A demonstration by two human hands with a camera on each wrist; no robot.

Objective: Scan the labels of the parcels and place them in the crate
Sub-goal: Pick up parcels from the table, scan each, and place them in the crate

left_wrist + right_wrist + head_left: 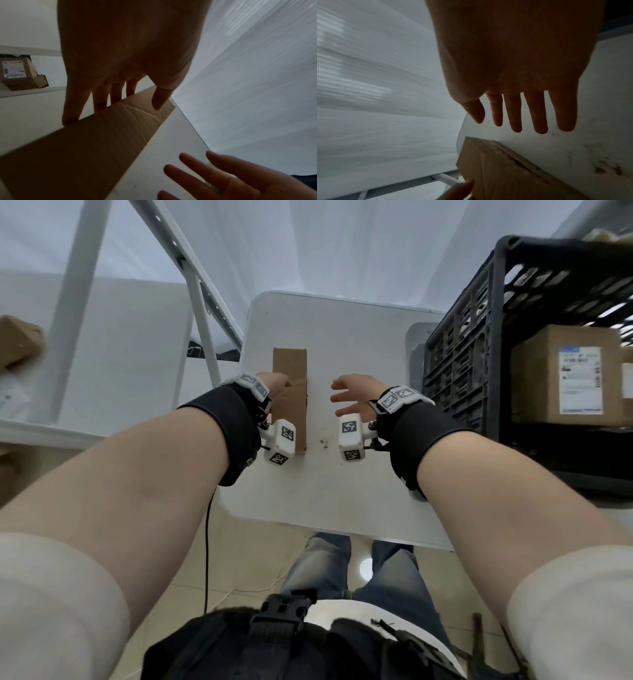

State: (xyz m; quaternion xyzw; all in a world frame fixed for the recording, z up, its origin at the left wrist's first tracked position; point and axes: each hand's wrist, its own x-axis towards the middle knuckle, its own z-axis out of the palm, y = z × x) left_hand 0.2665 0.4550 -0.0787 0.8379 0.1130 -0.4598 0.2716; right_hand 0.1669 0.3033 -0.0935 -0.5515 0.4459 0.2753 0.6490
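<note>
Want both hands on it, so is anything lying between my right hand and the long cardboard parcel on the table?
Nothing visible. Only bare white table separates the open right hand from the parcel; the left hand holds its left edge.

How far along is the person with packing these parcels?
Done: one labelled box sits in the black crate. In hand: the left hand holds a long parcel on the table; the right hand hovers open beside it. Left: crating it (no scanner visible), then the brown box far left.
</note>
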